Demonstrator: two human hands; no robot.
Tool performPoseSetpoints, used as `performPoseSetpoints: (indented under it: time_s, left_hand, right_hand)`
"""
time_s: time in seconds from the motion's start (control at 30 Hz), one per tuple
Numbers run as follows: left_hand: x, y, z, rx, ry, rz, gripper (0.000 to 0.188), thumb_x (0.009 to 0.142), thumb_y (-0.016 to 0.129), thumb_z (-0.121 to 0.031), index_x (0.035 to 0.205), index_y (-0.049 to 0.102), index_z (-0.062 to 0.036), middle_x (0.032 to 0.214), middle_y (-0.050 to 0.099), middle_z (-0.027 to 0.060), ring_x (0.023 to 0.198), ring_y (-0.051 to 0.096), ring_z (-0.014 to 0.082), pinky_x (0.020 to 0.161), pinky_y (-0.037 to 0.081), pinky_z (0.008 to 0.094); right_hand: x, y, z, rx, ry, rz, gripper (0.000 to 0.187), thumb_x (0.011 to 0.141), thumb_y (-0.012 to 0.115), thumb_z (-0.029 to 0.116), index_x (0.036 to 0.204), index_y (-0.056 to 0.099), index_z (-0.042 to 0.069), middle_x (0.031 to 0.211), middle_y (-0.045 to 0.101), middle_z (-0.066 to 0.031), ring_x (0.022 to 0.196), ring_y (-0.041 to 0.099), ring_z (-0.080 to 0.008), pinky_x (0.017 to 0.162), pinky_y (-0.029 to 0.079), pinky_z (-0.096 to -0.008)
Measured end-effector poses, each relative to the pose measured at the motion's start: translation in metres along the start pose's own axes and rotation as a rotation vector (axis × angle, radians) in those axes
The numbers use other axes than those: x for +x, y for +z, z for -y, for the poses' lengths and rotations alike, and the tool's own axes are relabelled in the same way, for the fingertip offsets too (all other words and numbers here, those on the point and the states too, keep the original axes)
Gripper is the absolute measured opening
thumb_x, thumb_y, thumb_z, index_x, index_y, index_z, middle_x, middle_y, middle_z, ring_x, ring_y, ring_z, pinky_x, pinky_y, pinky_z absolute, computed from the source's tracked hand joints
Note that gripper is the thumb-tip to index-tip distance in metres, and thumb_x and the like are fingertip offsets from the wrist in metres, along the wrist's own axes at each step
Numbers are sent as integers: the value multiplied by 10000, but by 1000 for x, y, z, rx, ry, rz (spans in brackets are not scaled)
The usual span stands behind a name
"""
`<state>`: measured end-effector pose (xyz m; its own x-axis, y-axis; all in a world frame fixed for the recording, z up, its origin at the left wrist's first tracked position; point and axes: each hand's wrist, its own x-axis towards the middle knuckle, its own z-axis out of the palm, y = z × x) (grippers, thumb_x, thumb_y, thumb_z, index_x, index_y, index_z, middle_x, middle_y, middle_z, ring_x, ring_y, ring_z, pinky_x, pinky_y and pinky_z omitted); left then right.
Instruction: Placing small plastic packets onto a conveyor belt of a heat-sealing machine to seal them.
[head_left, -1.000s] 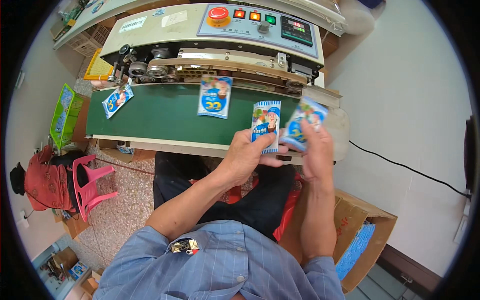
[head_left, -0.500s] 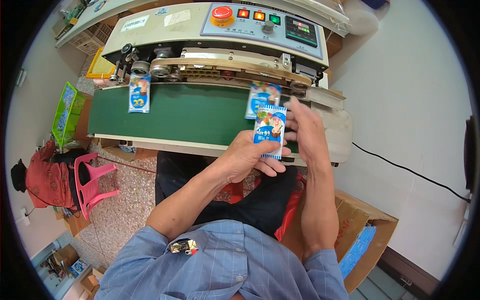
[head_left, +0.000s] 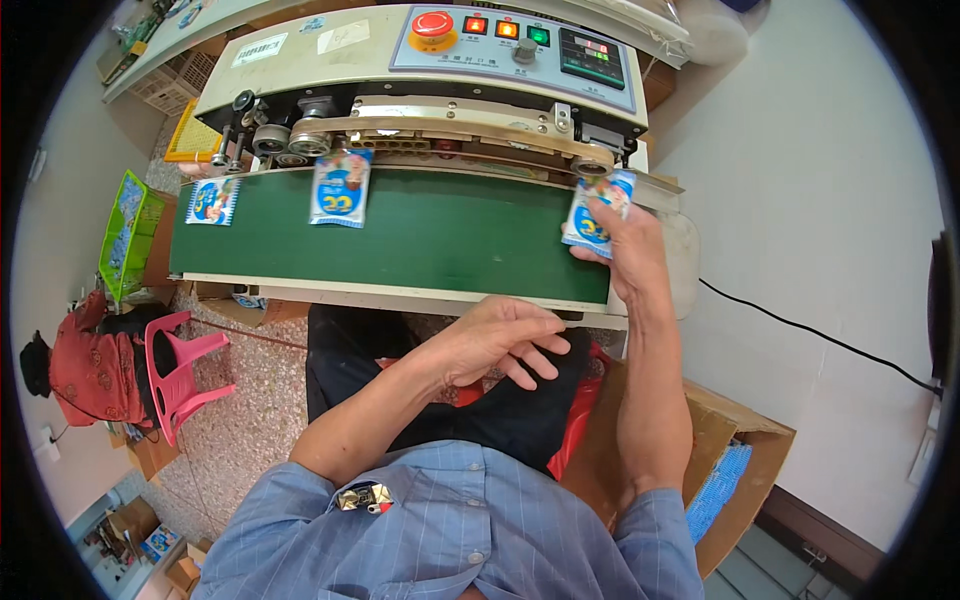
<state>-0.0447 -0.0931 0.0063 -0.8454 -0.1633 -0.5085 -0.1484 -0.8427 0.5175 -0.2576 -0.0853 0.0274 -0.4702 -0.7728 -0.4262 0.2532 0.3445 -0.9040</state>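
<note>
My right hand [head_left: 632, 248] grips a small blue-and-white printed packet [head_left: 598, 215] by its side, with the packet's top edge at the right end of the sealing machine's band [head_left: 450, 128]. Below the conveyor's front edge, my left hand [head_left: 505, 345] hangs in the air with fingers apart and nothing in them. A second packet [head_left: 340, 190] stands with its top edge at the machine's rollers, over the left part of the green conveyor belt [head_left: 450, 235]. Farther left, a third packet [head_left: 211, 202] lies on the belt, turned sideways.
The machine's control panel [head_left: 520, 50] has a red knob and lit buttons. At the lower right stands an open cardboard box [head_left: 745, 450] with blue packets inside. A green basket [head_left: 125, 235] and a pink chair [head_left: 185, 370] are at the left. A black cable [head_left: 800, 325] runs along the right wall.
The packet passed from my left hand to my right, which brought it up to the band's right end. My left hand let go. Packets on the belt moved left.
</note>
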Motion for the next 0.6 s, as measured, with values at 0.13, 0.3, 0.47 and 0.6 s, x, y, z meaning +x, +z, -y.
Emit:
performPoseSetpoints:
  time_s: [0.13, 0.3, 0.47, 0.6]
  left_hand:
    - [-10, -3, 10, 2, -22, -19, 358, 982, 625, -251, 1204, 612, 29, 1070, 702, 178, 808, 738, 210, 591, 631, 298]
    - [-23, 2, 17, 63, 2, -9, 429, 966, 639, -297, 1217, 588, 47, 1091, 689, 164, 810, 722, 217, 577, 613, 294]
    - [-31, 11, 33, 133, 74, -34, 398, 966, 630, -273, 1208, 588, 40, 1088, 697, 173, 825, 723, 221, 589, 614, 306]
    - [-29, 27, 50, 140, 40, 101, 346, 979, 617, -243, 1191, 599, 29, 1067, 703, 168, 806, 720, 202, 610, 623, 298]
  right_hand:
    - [6, 22, -11, 54, 85, 147, 305, 937, 674, 202, 1141, 636, -22, 964, 690, -75, 771, 687, -144, 572, 617, -283]
    - [-13, 31, -16, -7, 126, 214, 262, 941, 660, 210, 1076, 624, -13, 956, 685, -100, 809, 699, -195, 658, 618, -334]
    - [-95, -26, 39, -562, -149, 182, 297, 940, 654, 289, 980, 650, -6, 839, 683, -87, 731, 681, -155, 590, 568, -281]
    - [-207, -99, 83, -909, -245, -111, 319, 924, 664, 304, 912, 671, -15, 727, 642, -56, 644, 637, -126, 548, 505, -271]
